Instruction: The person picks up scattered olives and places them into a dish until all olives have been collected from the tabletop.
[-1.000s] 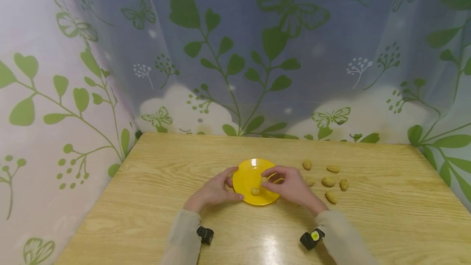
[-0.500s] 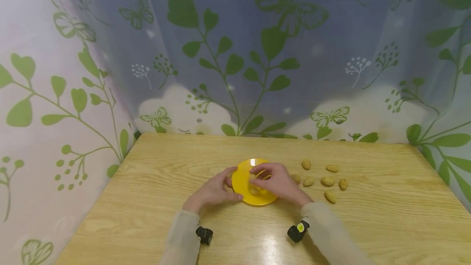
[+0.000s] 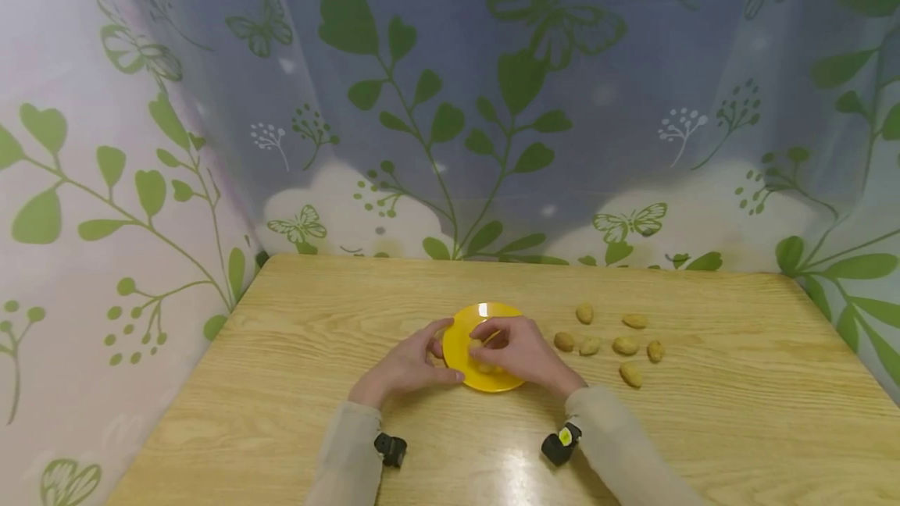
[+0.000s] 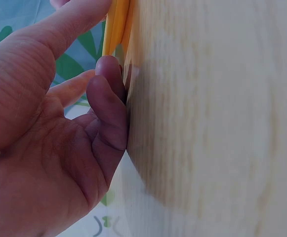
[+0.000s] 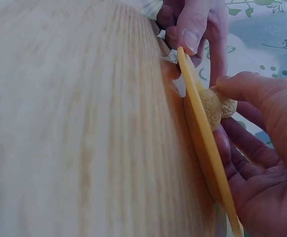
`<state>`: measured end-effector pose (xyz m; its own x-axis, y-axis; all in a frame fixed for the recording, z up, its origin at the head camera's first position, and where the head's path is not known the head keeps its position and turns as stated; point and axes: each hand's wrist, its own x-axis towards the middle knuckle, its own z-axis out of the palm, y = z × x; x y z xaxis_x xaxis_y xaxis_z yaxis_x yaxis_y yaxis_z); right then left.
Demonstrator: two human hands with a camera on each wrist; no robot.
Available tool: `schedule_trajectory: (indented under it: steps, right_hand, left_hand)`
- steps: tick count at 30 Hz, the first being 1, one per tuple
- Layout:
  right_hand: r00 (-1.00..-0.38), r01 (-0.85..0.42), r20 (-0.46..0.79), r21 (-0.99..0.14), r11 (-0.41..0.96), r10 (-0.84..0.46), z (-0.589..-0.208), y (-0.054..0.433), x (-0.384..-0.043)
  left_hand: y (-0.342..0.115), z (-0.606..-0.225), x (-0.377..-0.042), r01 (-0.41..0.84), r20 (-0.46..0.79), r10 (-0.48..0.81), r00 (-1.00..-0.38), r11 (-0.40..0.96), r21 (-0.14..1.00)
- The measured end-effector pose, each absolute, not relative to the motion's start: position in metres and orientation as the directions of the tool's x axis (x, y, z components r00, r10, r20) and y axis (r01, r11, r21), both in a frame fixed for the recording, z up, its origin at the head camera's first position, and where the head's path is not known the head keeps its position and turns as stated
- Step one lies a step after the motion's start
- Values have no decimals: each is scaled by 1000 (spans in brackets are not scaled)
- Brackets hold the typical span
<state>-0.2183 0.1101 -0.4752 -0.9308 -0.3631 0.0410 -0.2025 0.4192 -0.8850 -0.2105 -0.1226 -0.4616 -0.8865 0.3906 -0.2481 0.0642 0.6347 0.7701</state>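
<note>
Peanuts, seven of them, lay loose on the wood-grained table, all at roughly three o'clock from the yellow plate, taking twelve as the table's far edge. One of them sat between two and three, another just past three, and the nearest lay close by the right hand. The plate itself lay on the table between the two hands. At its nine o'clock was the left hand, thumb on the rim between seven and eight and forefinger at ten, the two set wide apart with the rim held between them; the left wrist view showed other fingers of that hand bent, low against the table. The right hand came over the plate from three o'clock, thumb and fingertips pinching one peanut, the held peanut, just above the plate's surface. Right beside it, a second peanut rested on the plate near six o'clock, partly hidden by the right hand in the head view. Pale sleeves ran off toward seven and five o'clock, a black camera at each wrist. At twelve, beyond the table, hung a cloth printed with green leaves and butterflies.
</note>
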Motion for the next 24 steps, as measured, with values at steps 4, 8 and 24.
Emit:
schedule_trajectory:
  steps: [4,8,24]
  right_hand:
    - [-932,-194,26,-879,435,-363,-474,109,-218]
    - [-925,-205,23,-870,448,-378,-474,108,-219]
    - [-912,-256,60,-855,450,-405,-473,112,-218]
  left_hand:
    - [-123,-462,-211,72,-242,394,-887,634,770]
    - [-123,-462,-211,77,-239,396,-886,637,767]
    - [-123,-462,-210,77,-238,390,-890,640,764]
